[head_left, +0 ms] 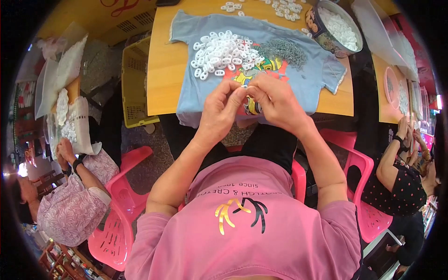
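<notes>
My left hand [221, 106] and my right hand [276, 100] meet above the near edge of a blue T-shirt [186, 88] spread on the table. Thumbs and index fingers of both are pinched together around a small white plastic piece [244, 87], mostly covered by the fingertips. Just beyond lies a pile of white oval plastic pieces with two holes [221, 52]. To its right is a heap of tiny grey metal parts [285, 52], too small to make out singly. Both piles rest on the shirt, whose coloured print shows between them.
A round tin [309, 18] full of white pieces stands at the table's [161, 65] far right, with loose white pieces [287, 8] nearby. A yellow crate [135, 105] sits beside the left edge. People work at tables on both sides, near pink plastic chairs [112, 233].
</notes>
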{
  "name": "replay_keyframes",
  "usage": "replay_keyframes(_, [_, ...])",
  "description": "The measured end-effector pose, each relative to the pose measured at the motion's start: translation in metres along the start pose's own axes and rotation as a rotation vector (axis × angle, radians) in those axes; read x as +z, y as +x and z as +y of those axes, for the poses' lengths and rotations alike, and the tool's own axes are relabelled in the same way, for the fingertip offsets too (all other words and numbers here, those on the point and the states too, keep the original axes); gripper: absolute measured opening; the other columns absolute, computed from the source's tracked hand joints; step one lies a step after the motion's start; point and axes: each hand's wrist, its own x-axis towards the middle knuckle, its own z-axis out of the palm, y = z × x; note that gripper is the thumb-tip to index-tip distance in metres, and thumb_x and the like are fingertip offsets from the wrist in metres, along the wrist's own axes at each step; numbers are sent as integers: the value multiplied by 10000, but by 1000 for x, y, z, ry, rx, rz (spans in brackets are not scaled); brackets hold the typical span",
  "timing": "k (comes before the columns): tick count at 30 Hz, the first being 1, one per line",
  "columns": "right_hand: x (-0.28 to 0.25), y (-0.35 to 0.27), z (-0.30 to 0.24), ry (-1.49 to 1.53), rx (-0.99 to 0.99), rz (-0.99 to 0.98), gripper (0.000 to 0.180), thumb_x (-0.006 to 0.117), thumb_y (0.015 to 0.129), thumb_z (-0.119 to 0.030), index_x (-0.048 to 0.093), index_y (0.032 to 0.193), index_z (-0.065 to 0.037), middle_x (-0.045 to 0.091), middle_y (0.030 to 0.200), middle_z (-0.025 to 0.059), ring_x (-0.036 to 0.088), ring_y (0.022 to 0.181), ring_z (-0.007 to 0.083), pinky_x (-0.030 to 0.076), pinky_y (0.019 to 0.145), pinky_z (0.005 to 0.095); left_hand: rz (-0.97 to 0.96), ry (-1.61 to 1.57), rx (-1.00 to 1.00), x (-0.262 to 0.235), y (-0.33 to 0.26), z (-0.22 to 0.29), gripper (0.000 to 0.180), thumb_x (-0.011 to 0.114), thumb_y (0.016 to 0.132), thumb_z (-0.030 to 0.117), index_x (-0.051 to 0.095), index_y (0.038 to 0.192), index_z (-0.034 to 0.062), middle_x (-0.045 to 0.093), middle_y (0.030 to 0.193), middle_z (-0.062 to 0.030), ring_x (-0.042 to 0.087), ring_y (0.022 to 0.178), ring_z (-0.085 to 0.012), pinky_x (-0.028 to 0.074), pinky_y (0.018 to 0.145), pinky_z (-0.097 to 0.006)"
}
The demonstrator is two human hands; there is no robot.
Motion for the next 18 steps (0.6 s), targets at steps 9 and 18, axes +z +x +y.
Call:
replay_keyframes(9, [16,47,34,-443,-106,198,107,653,851,-132,668,911,-45,638,862,93,622,775,267,493,671,339,175,-171,-87,-26,-8,-3,164,561,974,188,569,950,26,600,802,2,537,704,-47,447,650,-204])
replay_keyframes(18, [10,46,27,-348,-2,204,166,679,848,-143,677,990,-57,665,900,59,639,794,171,499,663,305,210,-222,-35,-30,-10,4,165,559,975,192,565,970,27,607,819,-2,552,712,-54,446,656,-198])
